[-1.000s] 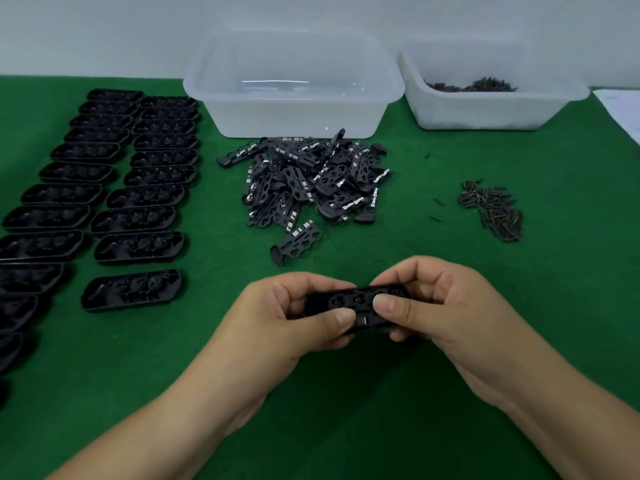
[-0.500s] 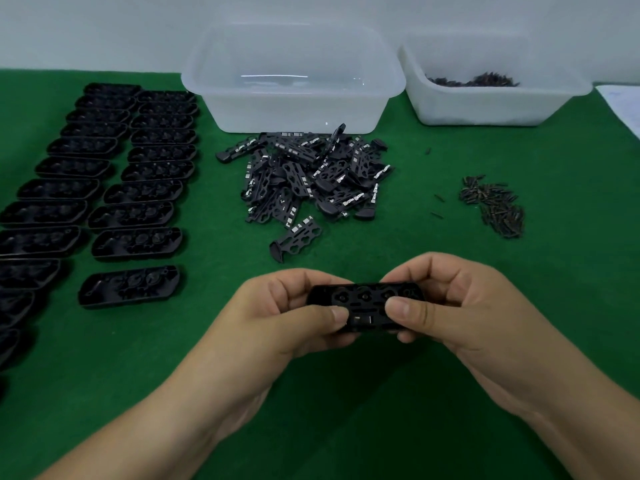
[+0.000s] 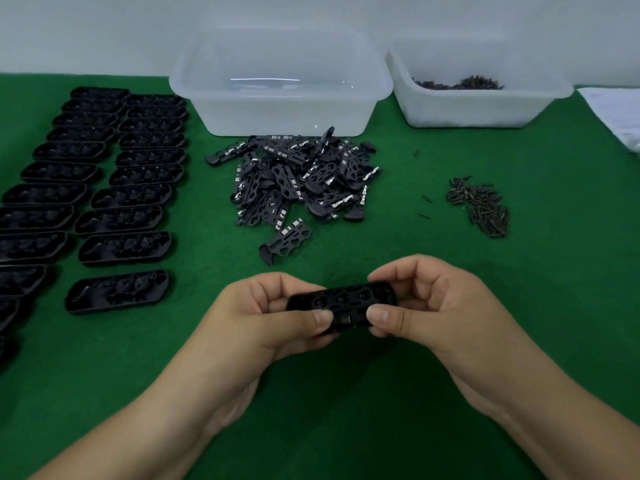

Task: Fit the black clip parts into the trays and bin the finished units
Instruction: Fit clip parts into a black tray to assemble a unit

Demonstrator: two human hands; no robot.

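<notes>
Both thumbs have shifted closer along the black tray [image 3: 341,301] — left hand [image 3: 266,317] and right hand [image 3: 429,306] pinch its ends, just before the clip pile [image 3: 298,178].

On the surface [image 3: 519,306], rows of trays [image 3: 121,188] lie at left; a heap of clip parts [image 3: 298,178] sits centre, before a bin [image 3: 280,109]. Right of it stands a second bin [image 3: 478,105], holding what may be pins, with a small pile [image 3: 481,209] before it
</notes>
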